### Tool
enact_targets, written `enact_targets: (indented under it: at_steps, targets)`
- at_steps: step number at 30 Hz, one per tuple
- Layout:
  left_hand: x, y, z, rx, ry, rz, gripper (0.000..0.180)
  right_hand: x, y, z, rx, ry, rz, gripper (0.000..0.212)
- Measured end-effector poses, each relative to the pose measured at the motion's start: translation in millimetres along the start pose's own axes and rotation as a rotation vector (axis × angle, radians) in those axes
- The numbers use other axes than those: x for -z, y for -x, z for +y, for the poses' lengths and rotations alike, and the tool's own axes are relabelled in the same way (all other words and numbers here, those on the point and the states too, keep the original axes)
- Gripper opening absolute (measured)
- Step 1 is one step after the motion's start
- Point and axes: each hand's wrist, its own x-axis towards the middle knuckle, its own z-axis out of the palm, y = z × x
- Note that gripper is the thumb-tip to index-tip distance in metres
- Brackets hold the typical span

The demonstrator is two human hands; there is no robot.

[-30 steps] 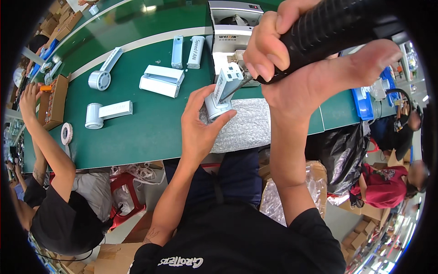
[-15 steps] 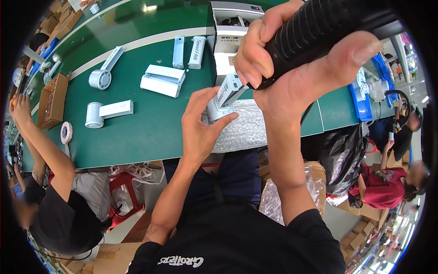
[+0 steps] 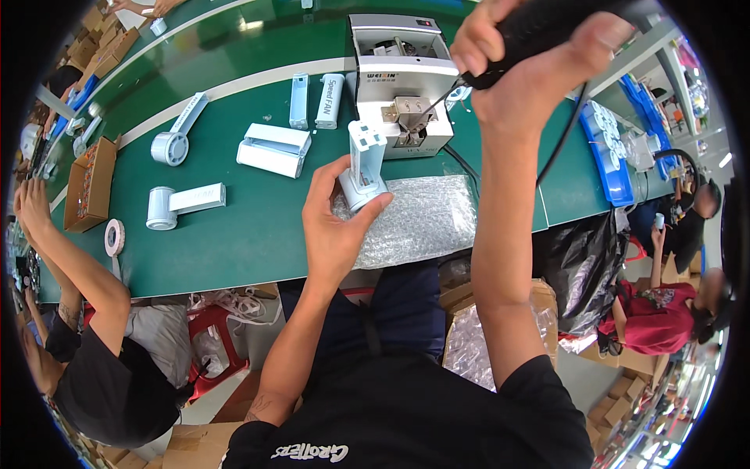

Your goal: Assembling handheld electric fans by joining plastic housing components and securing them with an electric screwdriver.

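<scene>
Fan (image 3: 364,166) partly behind left hand (image 3: 331,217)

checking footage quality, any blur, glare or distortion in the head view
Head view: fisheye bends edges of the green table, corners go black; glare spots the table's far side; the right hand and black tool look softer than the left hand and pale fan.

I hold a pale fan housing (image 3: 366,166), round head down, handle upright; my black screwdriver (image 3: 541,33) slants down-left, well clear of the housing.
</scene>
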Motion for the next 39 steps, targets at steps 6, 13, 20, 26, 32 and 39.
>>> enact_targets:
  at_steps: [6, 13, 20, 26, 32, 39]
  targets:
    - [3.9, 0.7, -0.2, -0.020, -0.009, -0.006, 0.060, -14.0, 4.1, 5.5, 0.042, 0.787, 0.341, 0.086]
    - [1.2, -0.8, -0.3, -0.009, -0.039, 0.004, 0.061, -19.6, 25.2, -22.7, -0.029, 0.905, 0.225, 0.102]
    - [0.6, -0.1, 1.3, 0.026, -0.020, 0.014, 0.061, -56.1, 40.2, 5.6, -0.047, 0.488, -0.049, 0.107]
    - [-1.2, 0.6, -0.5, -0.037, -0.074, -0.005, 0.062, -75.8, 41.5, 31.5, -0.082, 1.064, 0.333, 0.109]
    - [-0.3, -0.4, -0.4, -0.010, -0.044, -0.016, 0.062, -62.7, 41.4, 33.4, -0.042, 0.939, 0.327, 0.104]
    - [6.7, -1.4, 7.6, -0.031, -0.087, 0.011, 0.061, -32.8, 38.0, 33.7, -0.073, 0.666, 0.072, 0.103]
